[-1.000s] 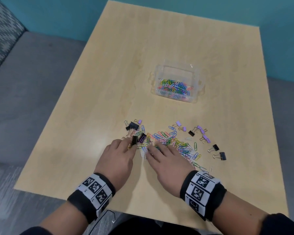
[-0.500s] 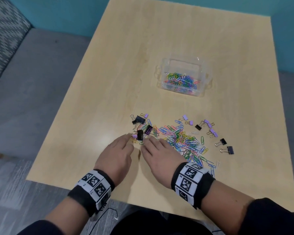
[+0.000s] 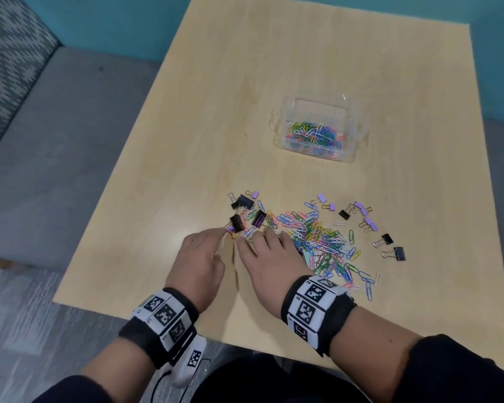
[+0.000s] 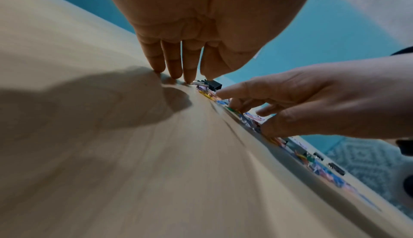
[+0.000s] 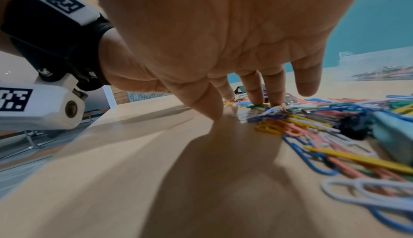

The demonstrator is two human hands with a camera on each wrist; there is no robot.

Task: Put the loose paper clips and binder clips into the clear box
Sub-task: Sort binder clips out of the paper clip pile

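A heap of coloured paper clips (image 3: 323,242) lies on the wooden table, with black binder clips (image 3: 242,201) and purple binder clips (image 3: 370,223) around its edges. The clear box (image 3: 317,128), partly filled with clips, stands farther back on the table. My left hand (image 3: 198,257) lies palm down at the heap's left end, its straight fingertips (image 4: 176,75) touching the table beside a black binder clip (image 4: 213,84). My right hand (image 3: 269,257) lies next to it, its straight fingertips (image 5: 259,100) pressing on paper clips (image 5: 290,118). Neither hand holds anything.
The table's near edge (image 3: 216,338) is just behind my wrists. Grey floor (image 3: 41,170) lies to the left and a teal wall (image 3: 114,18) beyond the table. Two black binder clips (image 3: 393,247) lie apart at the heap's right.
Both hands have drawn back a little toward me along the table, their fingertips now at the near left edge of the heap. The camera view has shifted.
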